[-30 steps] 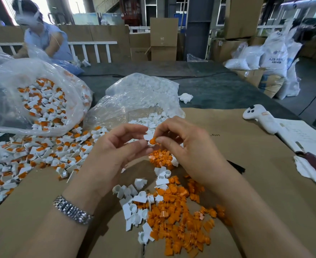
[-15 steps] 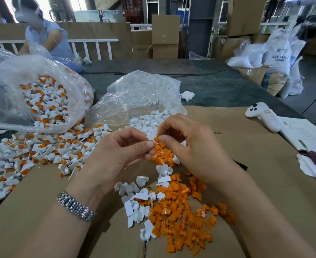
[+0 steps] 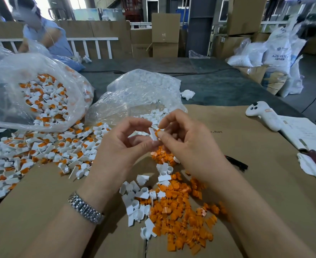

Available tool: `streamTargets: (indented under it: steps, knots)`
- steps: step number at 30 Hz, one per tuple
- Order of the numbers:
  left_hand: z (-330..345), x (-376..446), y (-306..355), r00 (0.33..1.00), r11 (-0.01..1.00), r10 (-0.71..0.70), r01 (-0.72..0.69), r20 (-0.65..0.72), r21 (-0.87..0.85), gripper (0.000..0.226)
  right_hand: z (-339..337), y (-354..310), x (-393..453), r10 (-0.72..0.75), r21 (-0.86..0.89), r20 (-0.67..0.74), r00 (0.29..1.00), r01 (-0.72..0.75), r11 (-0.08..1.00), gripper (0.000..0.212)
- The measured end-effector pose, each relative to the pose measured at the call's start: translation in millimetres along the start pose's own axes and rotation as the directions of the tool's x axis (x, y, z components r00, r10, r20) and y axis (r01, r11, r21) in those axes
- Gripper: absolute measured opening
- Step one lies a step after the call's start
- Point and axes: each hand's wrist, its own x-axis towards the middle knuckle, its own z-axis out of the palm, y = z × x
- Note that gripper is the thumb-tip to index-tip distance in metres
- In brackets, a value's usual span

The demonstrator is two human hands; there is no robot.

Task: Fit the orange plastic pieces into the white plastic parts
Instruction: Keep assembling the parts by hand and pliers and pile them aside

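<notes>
Both hands were raised above the cardboard-covered bench [image 3: 255, 164], fingertips meeting. Left hand [image 3: 122, 148] pinched a white plastic part [image 3: 152, 134] between thumb and forefinger, other fingers curled. Right hand [image 3: 188, 142] pinched an orange plastic piece [image 3: 158, 130] between thumb and forefinger, pressed against the white part's side; how far it was seated could not be told. A metal watch [image 3: 85, 209] sat on the left wrist. Below the hands lay a loose orange pile [image 3: 181, 216] with a few white parts [image 3: 135, 202] just beside it. Assembled white-and-orange pieces [image 3: 42, 149] were spread at left, spilling from a clear bag [image 3: 32, 90]. A second bag of white parts [image 3: 138, 94] lay behind the hands. A white controller [image 3: 263, 114] lay at right.
</notes>
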Motion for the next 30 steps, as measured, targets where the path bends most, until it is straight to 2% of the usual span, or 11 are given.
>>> streamTargets:
  steps: [4,6,9,15,18,22,26,30]
  knots:
    - [-2,-1,3,1.000,1.000,-0.007,0.007,-0.025,0.002,0.033,-7,-2,0,-0.007,0.139,0.090,0.996,-0.006,0.990,0.017]
    - [-4,-1,5,1.000,0.999,-0.021,0.021,-0.014,-0.039,0.031,-9,-2,0,-0.047,0.133,0.120,0.992,0.031,0.991,0.019]
    - [-5,-2,6,1.000,0.999,-0.018,0.018,0.004,-0.050,0.031,-10,1,0,-0.080,0.118,0.088,0.993,0.070,0.991,0.018]
    - [-6,0,3,1.000,0.999,0.007,-0.007,0.001,-0.041,0.035,-11,2,-1,-0.143,0.054,0.037,0.989,0.141,0.989,0.017]
    - [-9,1,2,0.998,0.995,0.008,-0.001,0.065,-0.100,0.037,-10,2,0,-0.190,-0.032,0.001,0.982,0.190,0.981,0.018]
    - [-9,4,1,0.993,0.939,-0.099,0.116,0.068,-0.323,0.026,-7,3,1,-0.239,-0.158,-0.005,0.971,0.235,0.959,0.019]
    - [-4,5,-1,0.990,0.915,-0.141,0.142,0.032,-0.376,0.012,-3,4,2,-0.252,-0.204,-0.008,0.968,0.245,0.948,0.019]
    - [-3,6,-1,0.981,0.898,-0.196,0.185,0.015,-0.400,0.016,0,5,2,-0.251,-0.194,-0.029,0.968,0.241,0.951,0.018]
